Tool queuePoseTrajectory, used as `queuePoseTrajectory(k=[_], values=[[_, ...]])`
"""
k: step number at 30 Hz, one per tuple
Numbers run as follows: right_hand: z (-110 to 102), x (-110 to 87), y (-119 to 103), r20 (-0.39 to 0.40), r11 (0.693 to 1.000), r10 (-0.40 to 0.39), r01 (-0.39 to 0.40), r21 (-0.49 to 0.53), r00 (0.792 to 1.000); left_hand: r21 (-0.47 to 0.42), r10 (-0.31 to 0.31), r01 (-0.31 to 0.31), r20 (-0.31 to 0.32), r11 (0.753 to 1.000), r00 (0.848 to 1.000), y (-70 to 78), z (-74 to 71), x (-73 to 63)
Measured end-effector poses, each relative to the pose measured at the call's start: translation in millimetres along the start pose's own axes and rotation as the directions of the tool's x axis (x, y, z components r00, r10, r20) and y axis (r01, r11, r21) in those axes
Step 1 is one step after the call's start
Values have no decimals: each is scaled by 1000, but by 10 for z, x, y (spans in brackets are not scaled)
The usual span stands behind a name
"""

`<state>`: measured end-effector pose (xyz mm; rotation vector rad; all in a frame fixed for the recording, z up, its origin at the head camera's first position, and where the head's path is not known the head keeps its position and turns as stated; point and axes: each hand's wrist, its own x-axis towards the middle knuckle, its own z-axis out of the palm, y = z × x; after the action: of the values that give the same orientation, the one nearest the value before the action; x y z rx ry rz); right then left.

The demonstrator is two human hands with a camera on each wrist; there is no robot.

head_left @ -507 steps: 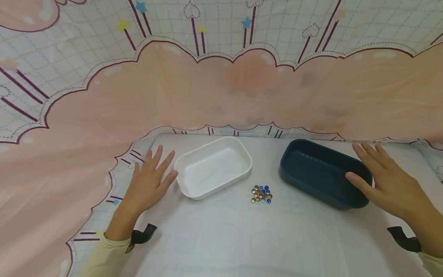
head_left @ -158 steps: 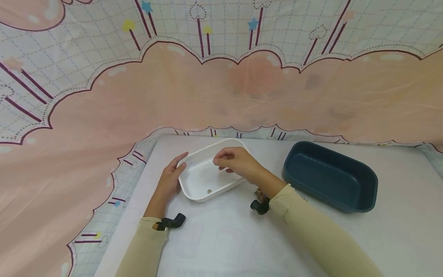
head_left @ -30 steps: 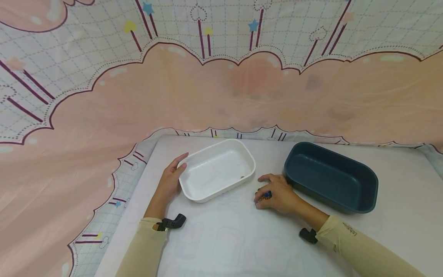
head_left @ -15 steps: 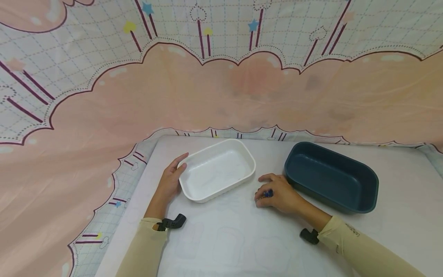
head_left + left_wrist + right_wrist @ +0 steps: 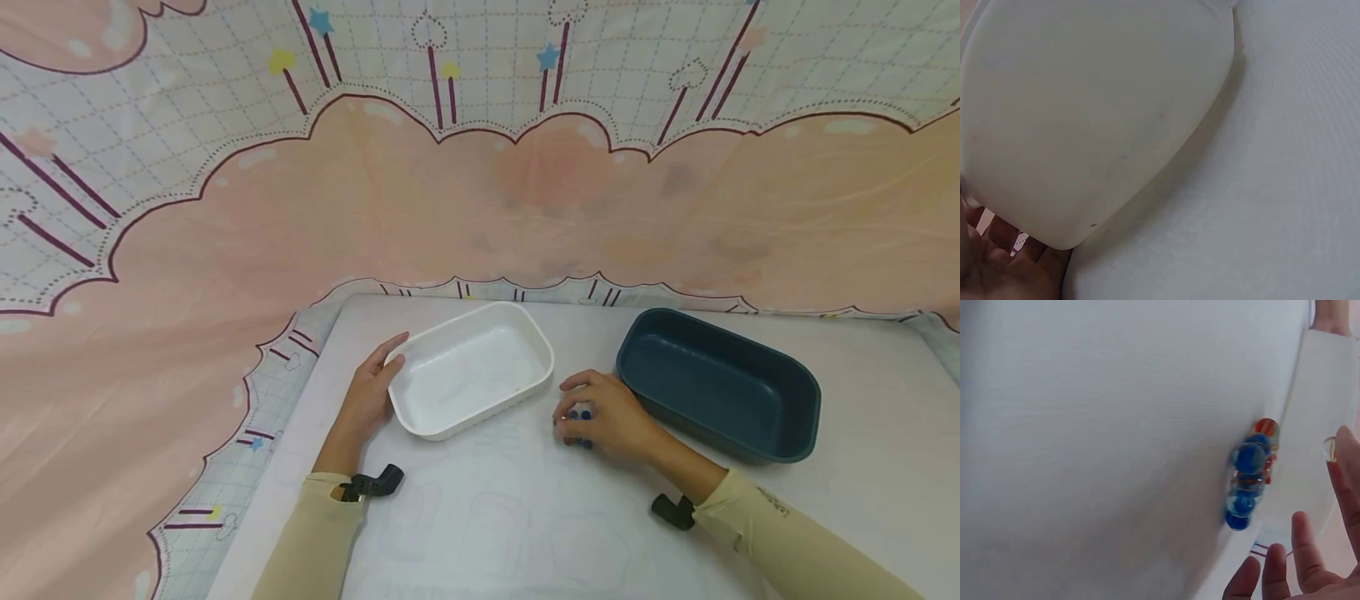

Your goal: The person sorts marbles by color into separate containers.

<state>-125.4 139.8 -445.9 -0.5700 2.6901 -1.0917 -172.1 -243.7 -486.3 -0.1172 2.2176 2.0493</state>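
Observation:
My left hand (image 5: 369, 385) grips the left end of a white rectangular dish (image 5: 468, 375), thumb at the rim. In the left wrist view the dish's outer wall (image 5: 1091, 119) fills much of the picture, with the fingers partly behind it. My right hand (image 5: 611, 417) is just above a cluster of glass marbles (image 5: 585, 415) on the table. Between its thumb and forefinger it pinches one clear marble (image 5: 1329, 449) with a yellowish streak; the other fingers are spread. Blue and orange-red marbles (image 5: 1250, 459) sit close together below, partly covered by the hand in the head view.
A dark blue rectangular dish (image 5: 720, 387) stands right of the marbles, close behind the right hand. The white tabletop (image 5: 480, 517) stretches in front. A patterned peach cloth (image 5: 480, 217) hangs behind the table.
Earlier both hands were spread; since then the left has taken hold of the white dish. The right has lifted slightly off the cluster with a marble. One marble inside the dish has passed from sight.

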Motion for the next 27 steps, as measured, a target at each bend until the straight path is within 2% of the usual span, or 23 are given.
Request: queuePoseTrajectory(k=[5, 9, 21, 27], values=[[-53, 17, -26, -13, 997, -39, 40, 73, 999, 1, 3, -3, -9, 1000, 1000, 0, 3, -4], [-91, 30, -51, 11, 992, -36, 34, 123, 999, 4, 9, -9, -10, 1000, 1000, -8, -5, -1], [-191, 91, -179, 30, 989, -42, 38, 141, 999, -12, 1, -1, 1, 1000, 1000, 2, -15, -9], [-245, 118, -226, 42, 986, -14, 7, 165, 999, -8, -1, 1, 6, 1000, 1000, 2, -8, -10]])
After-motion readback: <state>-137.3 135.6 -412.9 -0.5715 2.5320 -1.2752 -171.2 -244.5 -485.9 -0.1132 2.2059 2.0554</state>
